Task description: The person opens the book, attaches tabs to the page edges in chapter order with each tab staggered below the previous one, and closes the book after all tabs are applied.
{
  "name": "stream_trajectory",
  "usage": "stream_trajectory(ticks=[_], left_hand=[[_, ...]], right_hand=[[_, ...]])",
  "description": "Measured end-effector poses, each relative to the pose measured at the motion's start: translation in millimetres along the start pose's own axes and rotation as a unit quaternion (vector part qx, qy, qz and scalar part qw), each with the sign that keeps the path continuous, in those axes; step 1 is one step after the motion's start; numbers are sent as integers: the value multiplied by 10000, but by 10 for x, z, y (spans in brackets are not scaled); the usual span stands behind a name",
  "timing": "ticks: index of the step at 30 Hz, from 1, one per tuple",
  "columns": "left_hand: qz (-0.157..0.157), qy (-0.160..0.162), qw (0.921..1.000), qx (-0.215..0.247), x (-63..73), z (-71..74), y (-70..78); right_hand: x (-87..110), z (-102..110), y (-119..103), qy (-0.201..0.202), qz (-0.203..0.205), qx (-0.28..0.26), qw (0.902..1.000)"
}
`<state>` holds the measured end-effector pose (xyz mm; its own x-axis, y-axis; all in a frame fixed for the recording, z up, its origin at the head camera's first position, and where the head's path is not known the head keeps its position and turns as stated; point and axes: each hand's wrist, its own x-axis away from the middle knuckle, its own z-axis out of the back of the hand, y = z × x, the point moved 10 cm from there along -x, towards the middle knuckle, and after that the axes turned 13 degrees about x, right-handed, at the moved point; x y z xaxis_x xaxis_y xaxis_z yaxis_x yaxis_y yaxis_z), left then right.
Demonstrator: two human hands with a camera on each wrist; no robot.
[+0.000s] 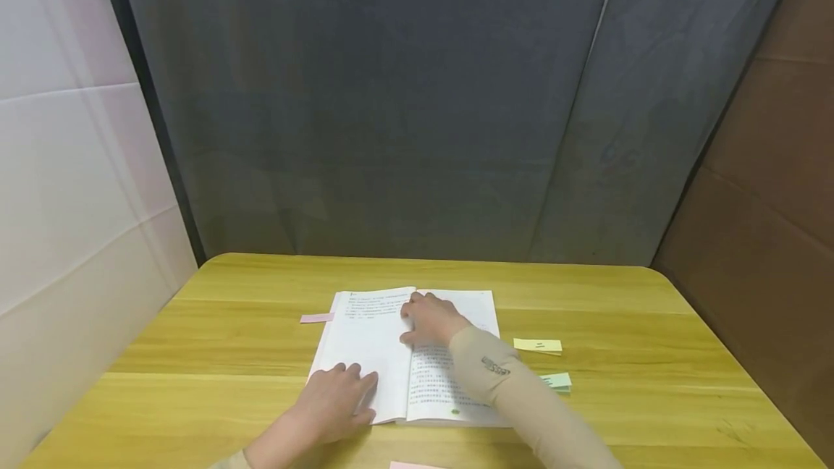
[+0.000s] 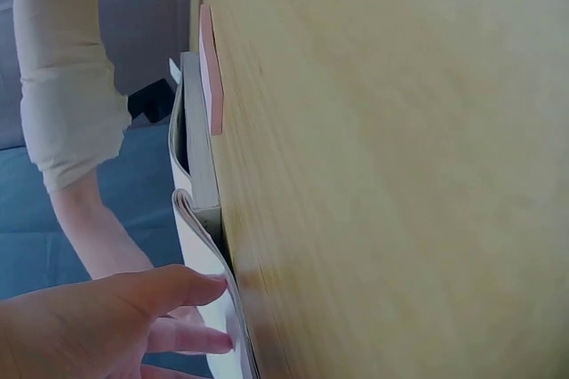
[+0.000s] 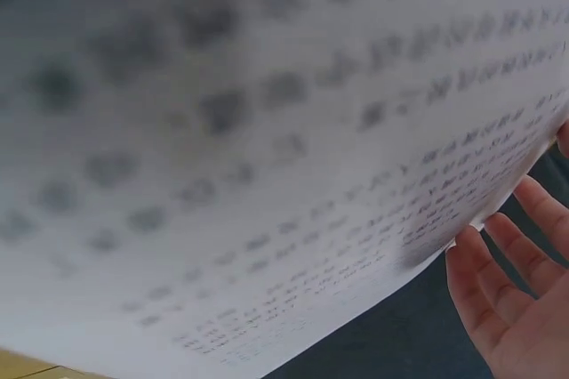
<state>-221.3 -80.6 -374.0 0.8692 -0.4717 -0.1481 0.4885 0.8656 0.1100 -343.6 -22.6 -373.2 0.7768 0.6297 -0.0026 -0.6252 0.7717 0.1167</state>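
Note:
An open book [image 1: 381, 357] with printed text lies on the wooden table, its left page mostly blank below a few lines. My left hand [image 1: 335, 400] rests on the lower left page, thumb toward the bottom edge. In the left wrist view, the left hand's thumb and fingers touch the curved pages [image 2: 203, 254]. My right hand [image 1: 433, 318] reaches across the right page and touches the book near the upper gutter, fingers slightly bent. In the right wrist view, a printed page [image 3: 311, 130] fills most of the picture, and the fingertips meet its far edge.
A pink tab [image 1: 317, 318] sticks out past the book's left edge. Yellow sticky notes [image 1: 537, 345] and green sticky notes [image 1: 558, 381] lie right of the book. A pink sticky pad [image 2: 211, 72] is in front of it. Dark fabric [image 1: 391, 107] hangs behind the table [image 1: 638, 339].

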Motion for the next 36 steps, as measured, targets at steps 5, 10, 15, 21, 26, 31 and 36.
stream_trajectory(ticks=[5, 10, 15, 21, 26, 31, 36], left_hand=[[-13, 40, 10000, -17, -9, 12, 12], [-3, 30, 10000, -17, -16, 10, 17], [-39, 64, 10000, -65, -33, 19, 13], [12, 55, 10000, -56, -52, 15, -15], [60, -6, 10000, -10, -43, -9, -27], [45, 26, 10000, -51, -37, -17, -21], [40, 12, 10000, -40, -31, -17, -20]], right_hand=[[124, 9, -82, -11, 260, 56, 9996], [207, -17, -109, 13, 346, -40, 9994], [232, -5, -101, 106, 318, -46, 9994], [216, -8, -93, 137, 294, -23, 9995], [247, -18, -125, 186, 372, -13, 9991], [351, -12, -215, 296, 600, 137, 9977], [455, -6, -296, 442, 736, 297, 9959]])
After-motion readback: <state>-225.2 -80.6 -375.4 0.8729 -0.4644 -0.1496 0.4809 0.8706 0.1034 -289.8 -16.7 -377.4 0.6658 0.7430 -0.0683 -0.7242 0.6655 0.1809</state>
